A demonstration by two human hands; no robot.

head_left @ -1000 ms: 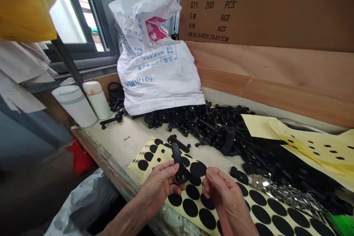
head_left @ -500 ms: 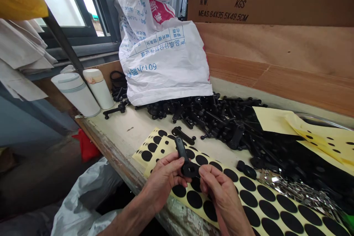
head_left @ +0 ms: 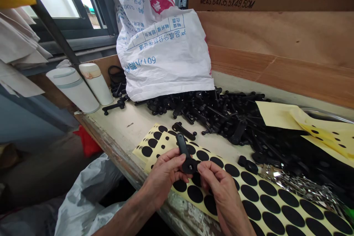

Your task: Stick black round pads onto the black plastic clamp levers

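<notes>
My left hand [head_left: 168, 167] grips a black plastic arm [head_left: 182, 147] with thumb and fingers. Its narrow end points up and away, and its wide round end, with a small hole, is toward me. At the right edge of that round end, my right hand [head_left: 217, 184] is closed in a pinch; the fingertips cover what they grip there. Both hands are over yellow sheets [head_left: 203, 215] of black round stickers. Just beyond, a similar black arm with a ball knob [head_left: 184, 131] lies on the table.
A heap of black plastic parts [head_left: 221, 114] spills from under a white woven sack [head_left: 168, 55]. Small metal pieces [head_left: 301, 184] lie at right, near yellow backing sheets [head_left: 282, 118]. Two white bottles [head_left: 76, 88] stand at left by the worn table edge [head_left: 118, 155].
The view has tilted down slightly. Both hands keep their hold at the black arm, which has turned only a little.
</notes>
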